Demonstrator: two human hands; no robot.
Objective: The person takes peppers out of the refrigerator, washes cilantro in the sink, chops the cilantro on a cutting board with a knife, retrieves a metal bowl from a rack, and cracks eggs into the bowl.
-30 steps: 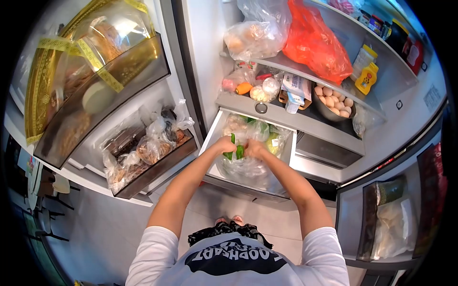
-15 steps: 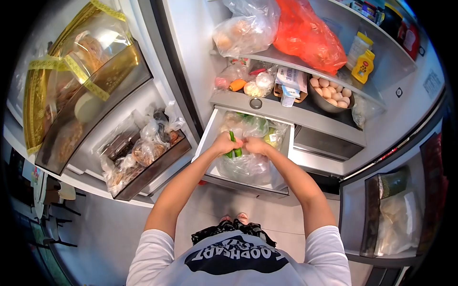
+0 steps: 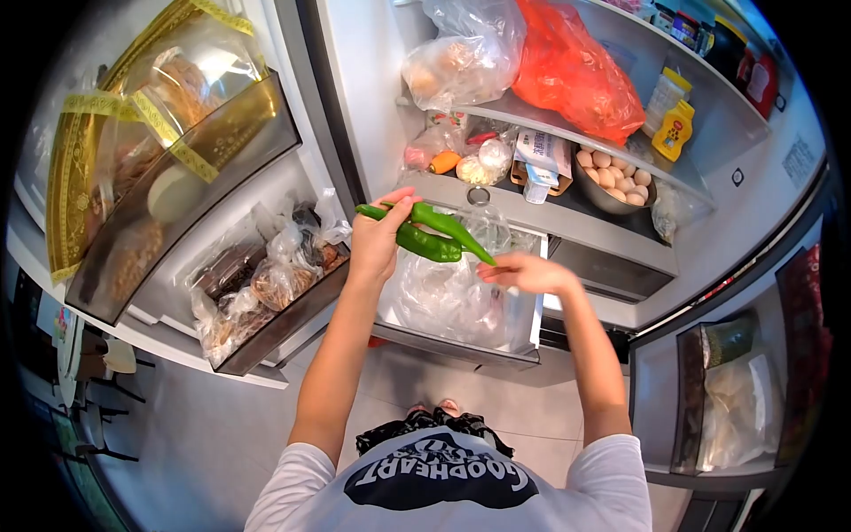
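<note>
My left hand (image 3: 381, 235) is closed around the stem ends of two long green peppers (image 3: 434, 245), lifted above the pulled-out fridge drawer (image 3: 443, 342). The peppers point towards the right, one crossing partly over the other. Close by the lower pepper tip is my right hand (image 3: 529, 272), a little smeared, its fingers stretched out with nothing held in them. Beneath both hands, crumpled clear plastic bags (image 3: 448, 297) fill the drawer, and their contents are mostly hidden.
A bowl of eggs (image 3: 631, 206) sits on the shelf above the drawer, near a carrot (image 3: 444, 161). Higher up hang a red plastic bag (image 3: 576, 75) and a yellow bottle (image 3: 674, 129). At left, the open fridge door's lower bin (image 3: 288, 319) holds bagged food.
My left hand has risen out of the drawer up and to the left, bringing the green peppers with it. My right hand has come away from the bags and moved right.
</note>
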